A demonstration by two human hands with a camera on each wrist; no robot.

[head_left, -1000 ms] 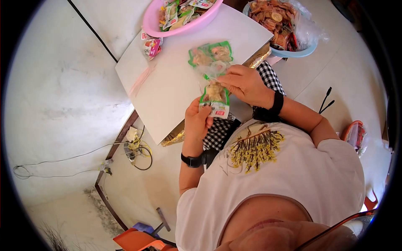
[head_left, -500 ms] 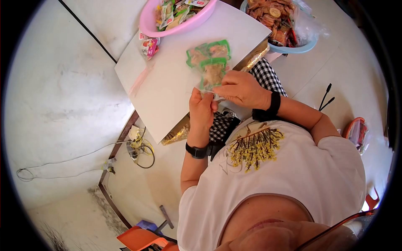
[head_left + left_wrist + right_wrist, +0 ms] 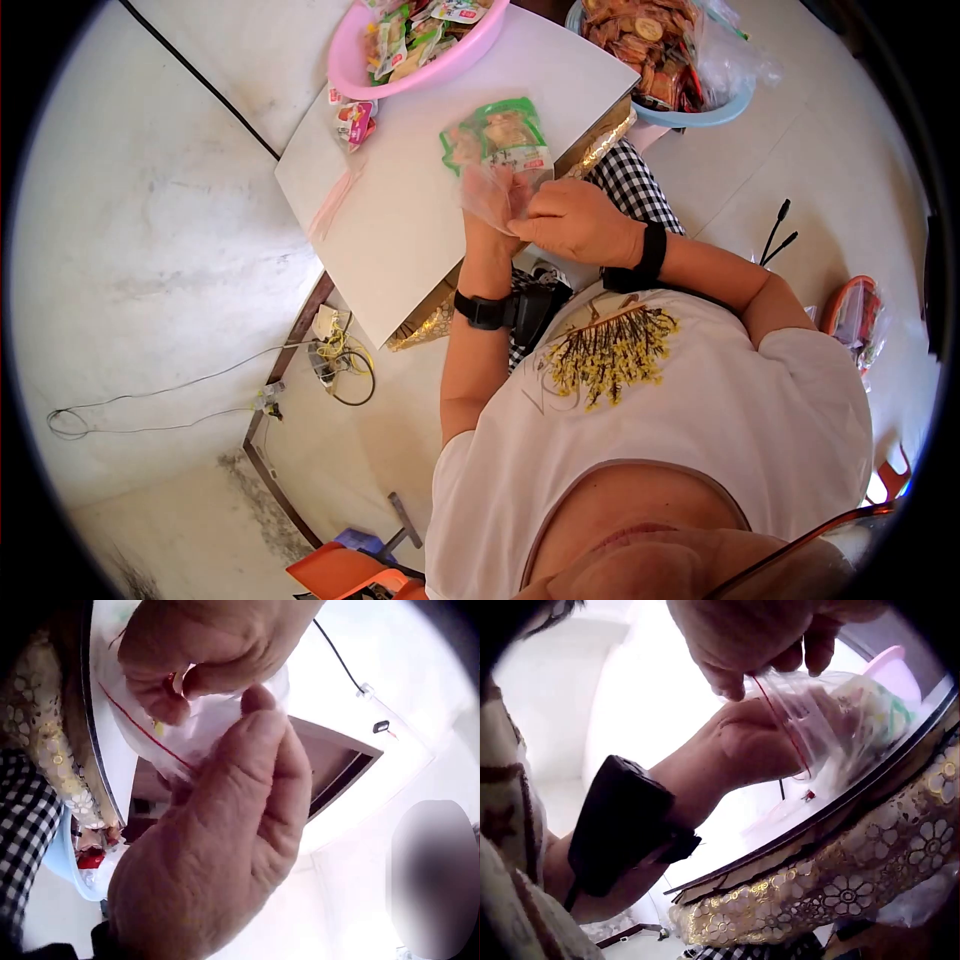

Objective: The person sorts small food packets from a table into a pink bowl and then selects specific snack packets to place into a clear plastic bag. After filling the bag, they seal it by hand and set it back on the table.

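A clear plastic bag [image 3: 485, 195] with a red line along its mouth lies over my left hand [image 3: 505, 185]. Inside it, in the right wrist view, the left hand [image 3: 821, 712] reaches towards green and white packaging. Its fingers are curled at the label end of a food packet [image 3: 525, 160], partly hidden by the plastic; red and yellow show between them in the left wrist view. My right hand [image 3: 580, 220] pinches the bag's mouth [image 3: 769, 697] near the left wrist. Other green-edged food packets [image 3: 505, 125] lie just beyond on the white table [image 3: 400, 220].
A pink basin [image 3: 430, 75] full of packets stands on the table's far side, with small pink packets [image 3: 355, 120] and pink strips [image 3: 335, 200] nearby. Right of the table is a blue basin [image 3: 730, 110] of brown packets. Cables [image 3: 330, 350] trail by the wall.
The left hand has moved up with the food packet, into the clear bag. The right hand has shifted slightly down, drawing the bag's mouth back over the left hand.
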